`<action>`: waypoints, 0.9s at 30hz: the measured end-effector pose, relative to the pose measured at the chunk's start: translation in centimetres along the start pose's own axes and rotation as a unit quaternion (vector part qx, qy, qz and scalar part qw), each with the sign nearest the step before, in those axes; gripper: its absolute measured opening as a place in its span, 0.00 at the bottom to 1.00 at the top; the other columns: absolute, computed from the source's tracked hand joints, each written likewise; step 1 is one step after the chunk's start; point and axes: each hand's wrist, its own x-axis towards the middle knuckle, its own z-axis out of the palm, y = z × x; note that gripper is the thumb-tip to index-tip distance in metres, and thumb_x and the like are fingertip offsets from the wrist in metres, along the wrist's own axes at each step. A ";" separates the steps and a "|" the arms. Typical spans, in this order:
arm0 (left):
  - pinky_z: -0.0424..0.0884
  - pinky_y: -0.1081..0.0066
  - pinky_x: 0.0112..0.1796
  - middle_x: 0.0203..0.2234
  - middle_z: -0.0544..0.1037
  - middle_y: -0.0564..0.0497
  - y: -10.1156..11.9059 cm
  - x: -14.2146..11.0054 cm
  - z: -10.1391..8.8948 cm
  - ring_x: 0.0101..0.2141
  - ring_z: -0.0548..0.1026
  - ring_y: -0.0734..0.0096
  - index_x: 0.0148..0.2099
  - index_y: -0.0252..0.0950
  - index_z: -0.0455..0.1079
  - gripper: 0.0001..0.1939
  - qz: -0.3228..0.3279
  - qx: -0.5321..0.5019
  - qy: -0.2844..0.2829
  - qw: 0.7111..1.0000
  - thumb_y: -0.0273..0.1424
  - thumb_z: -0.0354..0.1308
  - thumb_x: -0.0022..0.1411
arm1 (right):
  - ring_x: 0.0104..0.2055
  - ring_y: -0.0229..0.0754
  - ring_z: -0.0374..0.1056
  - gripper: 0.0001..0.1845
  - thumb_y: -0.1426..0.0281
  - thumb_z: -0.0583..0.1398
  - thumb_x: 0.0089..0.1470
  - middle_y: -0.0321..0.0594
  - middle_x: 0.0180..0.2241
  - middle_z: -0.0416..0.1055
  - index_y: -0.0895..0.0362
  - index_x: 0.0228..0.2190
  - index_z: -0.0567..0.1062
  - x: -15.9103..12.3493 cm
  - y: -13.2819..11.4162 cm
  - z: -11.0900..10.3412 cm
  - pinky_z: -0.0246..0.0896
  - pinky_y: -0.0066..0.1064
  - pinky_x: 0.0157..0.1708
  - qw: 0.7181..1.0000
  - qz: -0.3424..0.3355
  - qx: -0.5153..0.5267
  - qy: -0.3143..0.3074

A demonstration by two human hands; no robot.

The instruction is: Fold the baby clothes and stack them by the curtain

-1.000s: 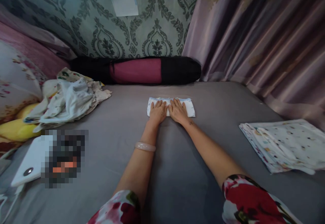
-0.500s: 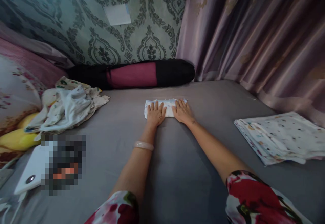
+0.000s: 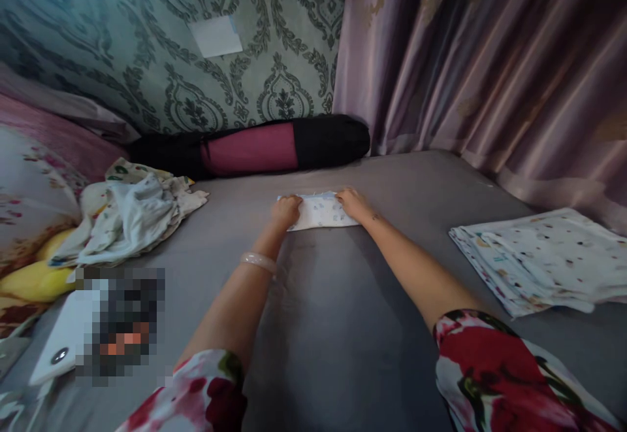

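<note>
- The folded cloth (image 3: 323, 213), white with small blue marks, lies on the grey sheet (image 3: 333, 321) at the centre of the clock; a blue band runs along its far edge.
- The left hand (image 3: 287, 211) is on its nine o'clock end, fingers curled in narrow and holding the cloth; their tips are hidden.
- The right hand (image 3: 353, 204) is at its far corner, towards two o'clock, fingers bent and close together, gripping the edge.
- A pale bangle (image 3: 258, 262) circles the left forearm, at seven o'clock from the cloth.
- A black and maroon roll (image 3: 249, 149) lies beyond, from ten round to one o'clock, against the patterned wall (image 3: 289, 33).
- A loose heap of cloths (image 3: 137, 213) is at nine o'clock, next to a yellow item (image 3: 39, 283) and floral fabric (image 3: 27, 203).
- A white device (image 3: 63, 334) with a cable lies at eight o'clock, partly hidden by a pixelated patch.
- A folded stack of printed cloths (image 3: 548, 255) lies between three and four o'clock.
- A white sheet (image 3: 216, 36) shows on the wall at eleven.
- Mauve curtains (image 3: 460, 59) hang from one to two o'clock.
</note>
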 end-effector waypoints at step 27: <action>0.67 0.61 0.48 0.46 0.79 0.44 -3.1 5.2 -0.9 0.48 0.74 0.56 0.49 0.39 0.74 0.16 -0.090 0.016 -0.121 0.988 0.29 0.56 0.57 | 0.59 0.54 0.58 0.17 0.70 0.57 0.58 0.55 0.55 0.65 0.61 0.48 0.73 2.8 0.8 -0.8 0.55 0.41 0.55 0.997 0.044 -0.003 -0.058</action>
